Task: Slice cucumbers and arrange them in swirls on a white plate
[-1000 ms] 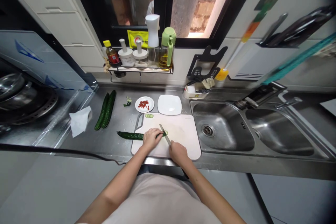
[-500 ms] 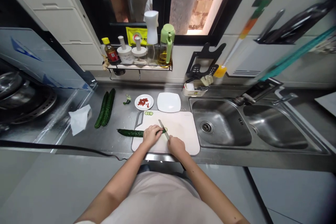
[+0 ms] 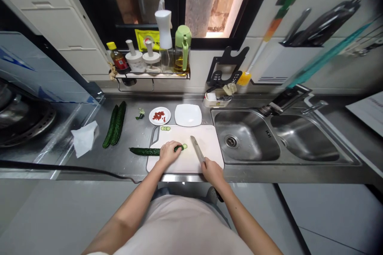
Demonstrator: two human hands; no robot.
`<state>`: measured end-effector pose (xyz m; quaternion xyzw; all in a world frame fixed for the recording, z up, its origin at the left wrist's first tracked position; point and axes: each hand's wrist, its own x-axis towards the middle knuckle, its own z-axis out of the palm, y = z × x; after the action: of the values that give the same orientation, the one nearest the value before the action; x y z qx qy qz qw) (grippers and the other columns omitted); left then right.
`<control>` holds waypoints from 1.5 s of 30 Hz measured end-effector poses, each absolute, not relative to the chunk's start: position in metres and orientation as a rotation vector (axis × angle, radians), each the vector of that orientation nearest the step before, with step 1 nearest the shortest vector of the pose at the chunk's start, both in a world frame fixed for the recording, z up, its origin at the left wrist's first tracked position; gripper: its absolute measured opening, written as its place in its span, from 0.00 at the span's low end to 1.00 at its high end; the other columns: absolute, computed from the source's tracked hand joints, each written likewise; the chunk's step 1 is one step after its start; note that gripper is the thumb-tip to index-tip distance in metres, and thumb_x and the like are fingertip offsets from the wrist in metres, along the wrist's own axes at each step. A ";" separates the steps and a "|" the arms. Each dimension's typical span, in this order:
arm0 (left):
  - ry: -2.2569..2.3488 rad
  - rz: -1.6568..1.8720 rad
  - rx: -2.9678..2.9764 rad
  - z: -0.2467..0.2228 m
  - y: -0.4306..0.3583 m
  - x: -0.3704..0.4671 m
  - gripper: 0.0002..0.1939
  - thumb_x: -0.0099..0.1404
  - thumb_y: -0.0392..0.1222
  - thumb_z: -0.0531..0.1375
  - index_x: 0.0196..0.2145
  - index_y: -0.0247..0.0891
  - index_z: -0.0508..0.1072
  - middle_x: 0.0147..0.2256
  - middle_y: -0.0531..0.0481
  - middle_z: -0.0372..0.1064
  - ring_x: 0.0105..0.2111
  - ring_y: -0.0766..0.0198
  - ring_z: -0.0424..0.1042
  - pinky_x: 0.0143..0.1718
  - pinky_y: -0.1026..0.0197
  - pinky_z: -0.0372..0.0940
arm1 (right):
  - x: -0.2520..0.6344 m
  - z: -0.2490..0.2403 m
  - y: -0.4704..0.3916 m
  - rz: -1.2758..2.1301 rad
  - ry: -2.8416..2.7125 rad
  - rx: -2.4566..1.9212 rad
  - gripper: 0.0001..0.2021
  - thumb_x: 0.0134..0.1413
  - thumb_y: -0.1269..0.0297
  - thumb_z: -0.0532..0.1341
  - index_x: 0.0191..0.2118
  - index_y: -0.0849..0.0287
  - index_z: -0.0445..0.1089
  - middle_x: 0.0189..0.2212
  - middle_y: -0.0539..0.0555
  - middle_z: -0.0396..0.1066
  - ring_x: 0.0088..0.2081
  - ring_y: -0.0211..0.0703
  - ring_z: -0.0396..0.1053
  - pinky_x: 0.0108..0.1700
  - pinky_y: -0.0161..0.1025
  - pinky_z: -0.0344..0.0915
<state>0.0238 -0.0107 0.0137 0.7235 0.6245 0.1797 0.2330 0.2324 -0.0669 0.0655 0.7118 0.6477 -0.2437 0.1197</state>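
Observation:
A dark green cucumber (image 3: 145,151) lies across the white cutting board (image 3: 206,135), its left end sticking out over the counter. My left hand (image 3: 169,152) is closed over it near its cut right end, where the pale flesh shows. In my right hand (image 3: 212,170) is a knife (image 3: 197,149), its blade angled over the board and apart from the cucumber. A few cucumber slices (image 3: 165,128) rest at the board's upper left corner. Behind the board stand a white plate with chopped red pieces (image 3: 150,116) and a bare square white plate (image 3: 188,115).
Two whole cucumbers (image 3: 114,124) and a crumpled white tissue (image 3: 85,138) lie on the left. Green scraps (image 3: 140,114) sit near the plates. A double sink (image 3: 216,137) borders the board's right. Bottles line a wall rack (image 3: 152,76).
The knife has moved right, away from the cucumber's cut end, with my right hand. My left hand keeps its hold on the cucumber. The whole view has shifted slightly.

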 end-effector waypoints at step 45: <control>2.085 0.606 1.346 0.021 0.060 0.013 0.07 0.59 0.46 0.62 0.35 0.44 0.75 0.36 0.54 0.77 0.40 0.61 0.72 0.46 0.57 0.56 | 0.247 0.049 -0.058 -0.708 1.876 2.110 0.17 0.64 0.61 0.45 0.48 0.59 0.67 0.41 0.62 0.75 0.44 0.49 0.73 0.40 0.39 0.60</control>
<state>0.0129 0.0599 0.0205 0.5043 0.7813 0.2271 0.2892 0.2472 -0.0575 0.0491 0.7201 0.6403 -0.2416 0.1149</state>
